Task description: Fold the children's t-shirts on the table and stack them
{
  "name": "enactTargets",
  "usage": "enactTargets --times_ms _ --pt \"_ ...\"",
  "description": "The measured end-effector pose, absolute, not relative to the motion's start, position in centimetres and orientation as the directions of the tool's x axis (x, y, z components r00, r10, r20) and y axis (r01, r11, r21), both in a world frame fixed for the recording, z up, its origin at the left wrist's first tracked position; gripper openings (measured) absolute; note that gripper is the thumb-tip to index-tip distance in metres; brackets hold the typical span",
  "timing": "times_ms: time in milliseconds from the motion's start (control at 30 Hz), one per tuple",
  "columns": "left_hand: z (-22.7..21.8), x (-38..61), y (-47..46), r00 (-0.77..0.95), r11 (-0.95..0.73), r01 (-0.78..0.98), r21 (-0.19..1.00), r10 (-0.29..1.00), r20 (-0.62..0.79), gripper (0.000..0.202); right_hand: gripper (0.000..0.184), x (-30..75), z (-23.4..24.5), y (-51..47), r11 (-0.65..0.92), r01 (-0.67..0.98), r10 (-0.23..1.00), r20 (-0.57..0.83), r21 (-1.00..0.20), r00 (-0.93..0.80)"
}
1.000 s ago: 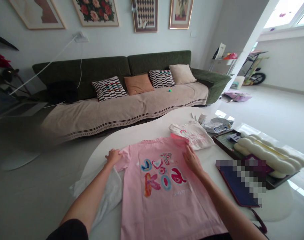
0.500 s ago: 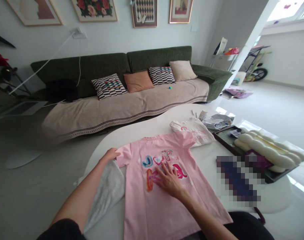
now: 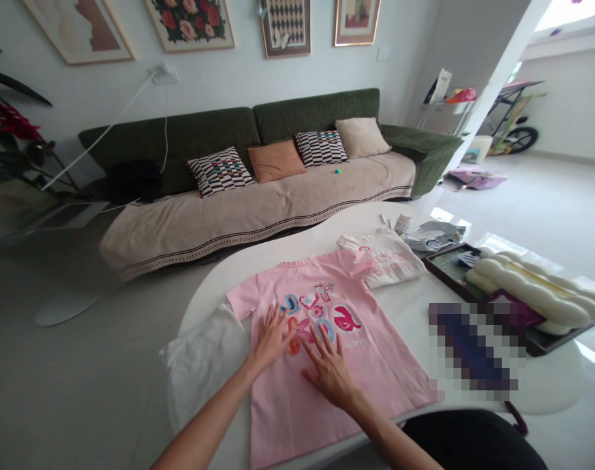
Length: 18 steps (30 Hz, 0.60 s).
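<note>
A pink T-shirt (image 3: 326, 385) with a colourful print lies flat, face up, on the white round table (image 3: 287, 251). My left hand (image 3: 272, 335) rests open on the shirt's chest, fingers spread, just left of the print. My right hand (image 3: 329, 366) lies flat and open beside it, on the lower part of the print. A white garment (image 3: 204, 362) lies at the shirt's left, partly over the table edge. A folded white shirt (image 3: 385, 258) with pink print sits beyond the pink shirt's right sleeve.
A dark tray (image 3: 449, 277) with cream cushion-like pieces (image 3: 527, 287) sits at the right, with a blurred dark object (image 3: 473, 346) before it. Crumpled packaging (image 3: 432, 236) lies at the far table edge. A green sofa (image 3: 277, 170) with pillows stands behind.
My left hand left the shirt's left sleeve and came onto the chest. My right hand slid from the right shoulder down onto the print. The right sleeve now lies unfolded.
</note>
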<state>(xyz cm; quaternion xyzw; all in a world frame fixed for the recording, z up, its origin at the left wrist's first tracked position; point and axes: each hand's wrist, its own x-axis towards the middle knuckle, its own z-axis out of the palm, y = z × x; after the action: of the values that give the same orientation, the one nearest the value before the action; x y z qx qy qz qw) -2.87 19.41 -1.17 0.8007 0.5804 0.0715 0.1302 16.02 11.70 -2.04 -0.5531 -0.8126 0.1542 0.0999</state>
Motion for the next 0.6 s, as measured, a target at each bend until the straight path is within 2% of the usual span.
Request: enactTargets --times_ms 67,133,233,367,433,533,600 --pt "-2.6 -1.9 17.8 0.278 -0.247 0.923 0.296 0.958 -0.065 0.062 0.062 16.5 -3.0 9.8 0.330 0.868 0.929 -0.035 -0.372 -0.368" --pt "-3.4 -1.6 17.2 0.236 -0.217 0.936 0.277 0.971 -0.036 0.061 0.062 17.1 -3.6 8.5 0.300 0.879 0.938 -0.055 -0.372 -0.343" --pt "-3.6 -1.7 17.4 0.203 -0.195 0.942 0.274 0.979 0.001 0.061 0.061 18.4 -3.9 7.4 0.268 0.895 0.951 -0.048 -0.357 -0.304" --pt "-3.0 -1.0 16.9 0.189 -0.175 0.939 0.294 0.982 -0.019 0.057 0.060 21.1 -4.0 6.0 0.233 0.919 0.967 -0.024 -0.318 -0.253" --pt "-2.6 -0.4 16.2 0.205 -0.171 0.933 0.318 0.976 -0.076 0.057 0.060 22.8 -4.0 5.1 0.186 0.939 0.980 -0.015 -0.290 -0.199" --pt "-1.4 -0.1 16.0 0.306 -0.203 0.903 0.378 0.922 -0.236 0.065 0.060 24.1 -3.8 3.8 0.062 0.968 0.998 -0.004 -0.242 -0.065" --pt "-0.4 -1.1 17.2 0.397 -0.254 0.873 0.416 0.865 -0.306 0.060 0.058 23.4 -3.5 3.0 -0.032 0.974 0.999 0.000 -0.223 0.033"
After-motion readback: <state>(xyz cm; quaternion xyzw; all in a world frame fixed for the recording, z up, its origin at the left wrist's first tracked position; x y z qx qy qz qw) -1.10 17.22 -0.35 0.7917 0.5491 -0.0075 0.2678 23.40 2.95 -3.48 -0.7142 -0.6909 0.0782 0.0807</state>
